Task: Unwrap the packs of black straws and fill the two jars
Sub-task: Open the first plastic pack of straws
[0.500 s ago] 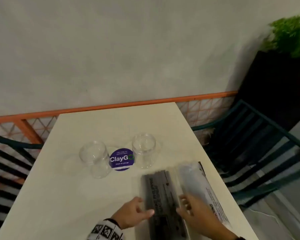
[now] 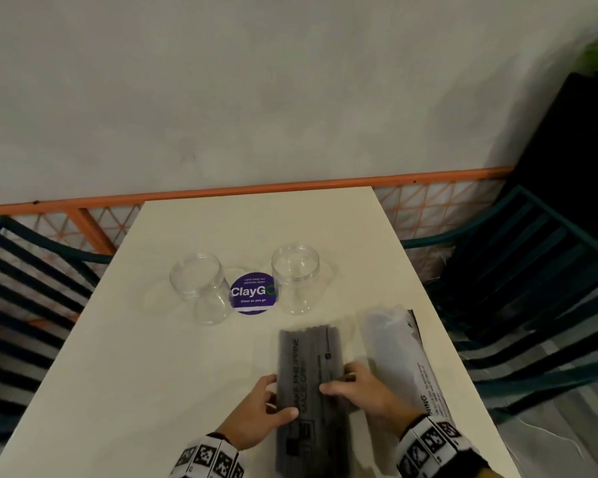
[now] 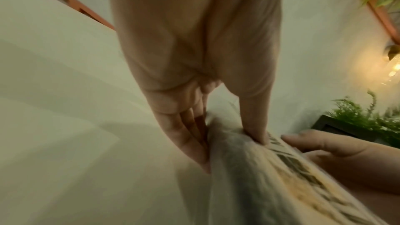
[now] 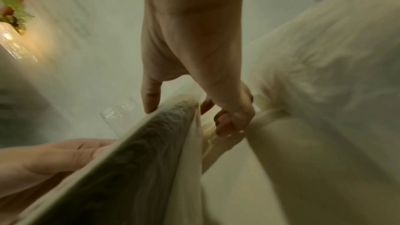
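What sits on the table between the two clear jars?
In the head view, a round purple ClayGo sticker lies flat on the table between the left jar and the right jar.

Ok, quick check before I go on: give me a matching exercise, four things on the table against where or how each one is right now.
Things:
1. dark straw pack
2. pale pack
3. left jar
4. purple sticker

States:
A. flat on the table between the two jars
B. held by the left hand and the right hand
C. empty, left of the sticker
D. lying untouched near the table's right edge

Pairs: 1-B, 2-D, 3-C, 4-A
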The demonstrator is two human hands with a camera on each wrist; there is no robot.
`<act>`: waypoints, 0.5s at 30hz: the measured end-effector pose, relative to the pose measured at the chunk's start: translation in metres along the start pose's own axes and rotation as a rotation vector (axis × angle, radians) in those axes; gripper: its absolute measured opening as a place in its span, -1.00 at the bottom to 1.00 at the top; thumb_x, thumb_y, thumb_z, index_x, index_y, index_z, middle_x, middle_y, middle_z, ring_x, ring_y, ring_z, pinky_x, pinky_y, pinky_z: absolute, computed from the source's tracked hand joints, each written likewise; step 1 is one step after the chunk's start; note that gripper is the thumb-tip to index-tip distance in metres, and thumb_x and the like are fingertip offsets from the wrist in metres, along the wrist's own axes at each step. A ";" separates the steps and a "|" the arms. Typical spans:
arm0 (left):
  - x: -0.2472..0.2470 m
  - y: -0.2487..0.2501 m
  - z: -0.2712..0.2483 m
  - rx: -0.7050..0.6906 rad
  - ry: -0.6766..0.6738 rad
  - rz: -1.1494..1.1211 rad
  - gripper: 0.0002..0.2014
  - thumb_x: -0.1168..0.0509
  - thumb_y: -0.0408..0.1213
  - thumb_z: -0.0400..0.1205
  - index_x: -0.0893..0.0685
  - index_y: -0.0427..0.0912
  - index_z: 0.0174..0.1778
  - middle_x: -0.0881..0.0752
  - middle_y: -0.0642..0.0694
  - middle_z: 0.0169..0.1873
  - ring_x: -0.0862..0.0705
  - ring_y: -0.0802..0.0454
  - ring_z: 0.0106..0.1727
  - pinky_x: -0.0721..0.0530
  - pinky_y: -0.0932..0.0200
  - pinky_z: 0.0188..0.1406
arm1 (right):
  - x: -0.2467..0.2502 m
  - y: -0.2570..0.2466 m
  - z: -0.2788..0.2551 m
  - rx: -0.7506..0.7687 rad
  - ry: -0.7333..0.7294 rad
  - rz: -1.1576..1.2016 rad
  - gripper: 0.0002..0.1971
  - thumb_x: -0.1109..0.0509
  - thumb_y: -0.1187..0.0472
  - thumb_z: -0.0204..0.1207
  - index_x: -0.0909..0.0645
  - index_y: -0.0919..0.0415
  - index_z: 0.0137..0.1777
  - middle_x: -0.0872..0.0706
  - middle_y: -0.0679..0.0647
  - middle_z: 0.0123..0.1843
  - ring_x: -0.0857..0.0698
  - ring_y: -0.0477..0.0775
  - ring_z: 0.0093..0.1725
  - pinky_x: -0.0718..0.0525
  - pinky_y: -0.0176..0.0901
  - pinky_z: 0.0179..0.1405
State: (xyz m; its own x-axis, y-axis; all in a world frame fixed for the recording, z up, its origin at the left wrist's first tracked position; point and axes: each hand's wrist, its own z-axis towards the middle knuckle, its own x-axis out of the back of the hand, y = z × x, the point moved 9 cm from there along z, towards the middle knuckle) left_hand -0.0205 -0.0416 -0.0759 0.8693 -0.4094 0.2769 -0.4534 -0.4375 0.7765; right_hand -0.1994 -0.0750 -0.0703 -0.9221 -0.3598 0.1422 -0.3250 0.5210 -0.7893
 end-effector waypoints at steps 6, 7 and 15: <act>0.037 0.002 -0.048 -0.005 0.212 -0.088 -0.30 -0.36 -0.07 0.53 -0.17 -0.07 0.51 -0.53 -0.07 0.27 -0.66 0.05 0.13 -0.62 0.34 -0.12 | -0.036 -0.061 -0.014 0.246 -0.106 -0.165 -0.44 -0.55 0.17 0.34 -0.23 0.05 0.15 -0.64 0.18 0.14 -0.71 0.03 0.04 -0.73 -0.18 -0.06; 0.052 0.006 -0.059 -0.023 0.304 -0.094 -0.31 -0.35 -0.04 0.52 -0.18 -0.04 0.51 -0.50 -0.06 0.31 -0.61 0.03 0.18 -0.59 0.32 -0.07 | -0.041 -0.075 -0.019 0.313 -0.105 -0.240 -0.42 -0.54 0.14 0.34 -0.21 0.02 0.18 -0.65 0.15 0.15 -0.71 0.02 0.05 -0.72 -0.20 -0.04; 0.152 0.078 -0.134 -0.357 0.791 -0.053 -0.46 -0.28 0.17 0.50 -0.47 0.06 0.38 -0.52 0.17 0.24 -0.50 0.23 0.26 -0.41 0.40 0.12 | -0.094 -0.138 -0.056 0.724 -0.093 -0.727 -0.30 -0.46 0.02 0.39 -0.24 -0.06 0.50 -0.47 -0.10 0.45 -0.46 -0.09 0.38 -0.37 -0.39 0.28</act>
State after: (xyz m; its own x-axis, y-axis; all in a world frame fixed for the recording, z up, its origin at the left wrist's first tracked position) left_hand 0.1027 -0.0311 0.1029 0.8290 0.3393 0.4445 -0.4349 -0.1085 0.8939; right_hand -0.0798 -0.0697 0.0591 -0.5234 -0.4767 0.7063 -0.5647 -0.4267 -0.7064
